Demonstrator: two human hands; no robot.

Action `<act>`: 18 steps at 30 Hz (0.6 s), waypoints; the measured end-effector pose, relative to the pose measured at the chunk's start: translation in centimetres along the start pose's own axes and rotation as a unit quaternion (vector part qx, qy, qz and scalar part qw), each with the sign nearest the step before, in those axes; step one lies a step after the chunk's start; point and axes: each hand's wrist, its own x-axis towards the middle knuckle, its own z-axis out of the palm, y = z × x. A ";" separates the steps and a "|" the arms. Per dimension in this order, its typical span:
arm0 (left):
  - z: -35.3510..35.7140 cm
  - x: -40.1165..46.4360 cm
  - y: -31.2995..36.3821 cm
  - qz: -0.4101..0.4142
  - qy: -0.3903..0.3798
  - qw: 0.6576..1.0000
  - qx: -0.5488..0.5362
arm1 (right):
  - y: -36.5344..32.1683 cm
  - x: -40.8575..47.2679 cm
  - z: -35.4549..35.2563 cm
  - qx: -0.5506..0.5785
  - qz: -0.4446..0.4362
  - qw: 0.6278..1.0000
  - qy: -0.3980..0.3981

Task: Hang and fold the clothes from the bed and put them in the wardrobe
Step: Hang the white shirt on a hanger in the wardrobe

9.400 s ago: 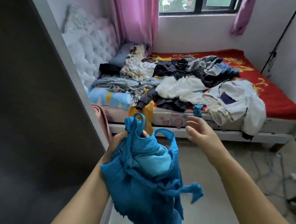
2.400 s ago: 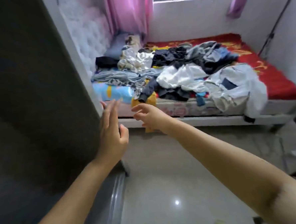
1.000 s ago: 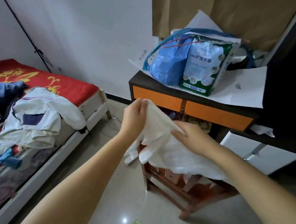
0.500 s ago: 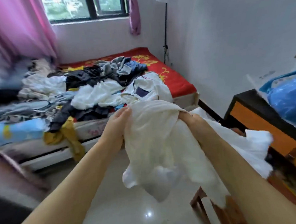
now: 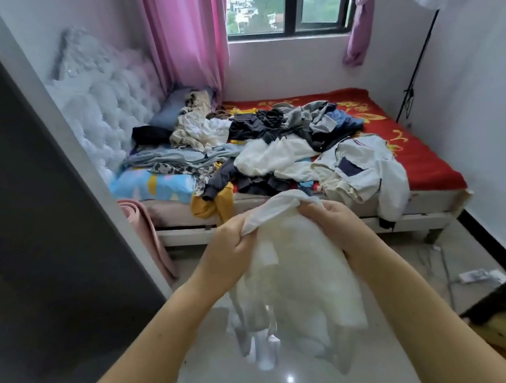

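Observation:
A thin white garment [image 5: 298, 280] hangs in front of me above the floor. My left hand [image 5: 228, 249] grips its upper edge on the left, and my right hand [image 5: 330, 222] grips the same edge on the right. Beyond my hands, the bed [image 5: 427, 163] with a red cover carries a heap of mixed clothes [image 5: 272, 139], among them a white jacket [image 5: 360, 170] drooping over the front edge and a yellow piece [image 5: 214, 205] hanging down. The dark wardrobe side [image 5: 41, 234] fills the left of the view.
A tufted white headboard [image 5: 107, 111] and pink curtain [image 5: 189, 41] stand at the bed's far left. A rolled pink mat [image 5: 148, 236] leans between wardrobe and bed. A black stand pole [image 5: 415, 63] runs along the right wall. Cables and a power strip [image 5: 476, 275] lie on the tiled floor.
I have turned from the orange-drawered cabinet back toward the bed, carrying the white garment. My hands have moved closer together along its upper edge.

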 end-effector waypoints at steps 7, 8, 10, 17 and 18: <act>-11.7 1.8 -2.9 -0.196 0.061 0.952 -0.227 | -1.1 3.3 6.8 -0.232 -0.104 0.967 0.021; -12.6 2.0 -3.4 -0.242 0.069 0.919 -0.302 | -1.4 3.5 7.6 -0.224 -0.115 0.968 0.017; -14.2 2.4 -5.2 -0.300 0.084 0.878 -0.364 | -1.9 3.8 10.0 -0.207 -0.130 0.969 -0.023; -15.7 3.6 -4.4 -0.347 0.038 0.847 -0.401 | -2.7 4.7 17.7 -0.159 -0.171 0.955 -0.183; -16.0 3.6 -4.6 -0.339 0.036 0.853 -0.394 | -2.8 5.3 18.0 -0.159 -0.186 0.958 -0.148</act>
